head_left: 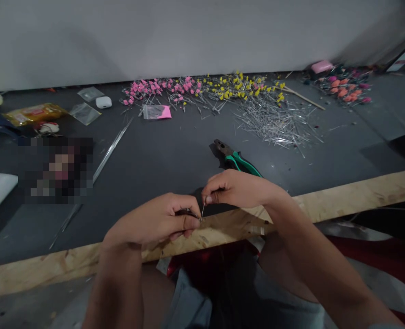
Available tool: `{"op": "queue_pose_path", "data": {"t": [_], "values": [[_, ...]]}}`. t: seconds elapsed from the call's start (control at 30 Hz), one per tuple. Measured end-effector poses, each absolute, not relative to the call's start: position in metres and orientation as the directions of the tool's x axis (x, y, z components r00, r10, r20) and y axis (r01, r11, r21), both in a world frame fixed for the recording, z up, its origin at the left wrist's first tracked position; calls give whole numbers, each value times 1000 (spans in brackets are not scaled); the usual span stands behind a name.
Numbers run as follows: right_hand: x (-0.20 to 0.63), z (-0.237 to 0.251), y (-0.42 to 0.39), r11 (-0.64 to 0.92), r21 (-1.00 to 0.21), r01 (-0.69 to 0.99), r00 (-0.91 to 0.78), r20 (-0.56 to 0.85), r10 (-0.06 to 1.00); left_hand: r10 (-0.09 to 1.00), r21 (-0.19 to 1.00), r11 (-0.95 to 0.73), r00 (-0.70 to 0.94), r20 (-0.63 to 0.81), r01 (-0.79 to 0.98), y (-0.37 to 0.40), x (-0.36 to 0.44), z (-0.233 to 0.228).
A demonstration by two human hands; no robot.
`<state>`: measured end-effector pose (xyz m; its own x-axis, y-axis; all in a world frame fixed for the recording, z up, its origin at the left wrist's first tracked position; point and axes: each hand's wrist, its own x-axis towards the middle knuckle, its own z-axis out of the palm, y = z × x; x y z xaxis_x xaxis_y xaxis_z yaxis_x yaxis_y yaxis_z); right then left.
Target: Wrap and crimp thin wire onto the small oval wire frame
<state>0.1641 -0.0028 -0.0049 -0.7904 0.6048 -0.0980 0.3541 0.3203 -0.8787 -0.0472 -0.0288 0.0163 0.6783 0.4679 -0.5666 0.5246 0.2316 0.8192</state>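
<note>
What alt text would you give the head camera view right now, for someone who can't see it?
Two bare hands, the left hand and right hand, pinch a thin wire between them over a wooden plank. Behind them on the dark table lie green-handled pliers, a heap of loose wires and rows of pink flowers and yellow flowers.

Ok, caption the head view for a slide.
Both hands, left hand and right hand, pinch a thin wire above a wooden plank, green-handled pliers lying beyond.
</note>
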Motion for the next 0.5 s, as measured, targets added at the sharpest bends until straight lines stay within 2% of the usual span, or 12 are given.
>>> {"op": "queue_pose_path", "data": {"t": [0.07,0.13,0.2,0.33,0.4,0.5], "values": [[163,-5,-1,326,-871,366,-837,-155,525,427,803,146,696,-578,578,-29,-45,17],[163,-4,-1,357,-841,406,-830,-175,530,444,775,92,671,-594,625,-28,-42,17],[163,0,-3,354,-809,469,-754,-159,637,528,759,96,613,-588,644,-28,-40,17],[161,11,-11,242,-808,537,-524,-95,847,761,790,172,430,-486,589,-26,-38,13],[158,16,-17,242,-826,509,-460,-23,888,844,815,215,319,-432,538,-25,-39,10],[151,17,-23,280,-850,445,-404,88,910,900,876,282,208,-382,390,-23,-39,5]]}}
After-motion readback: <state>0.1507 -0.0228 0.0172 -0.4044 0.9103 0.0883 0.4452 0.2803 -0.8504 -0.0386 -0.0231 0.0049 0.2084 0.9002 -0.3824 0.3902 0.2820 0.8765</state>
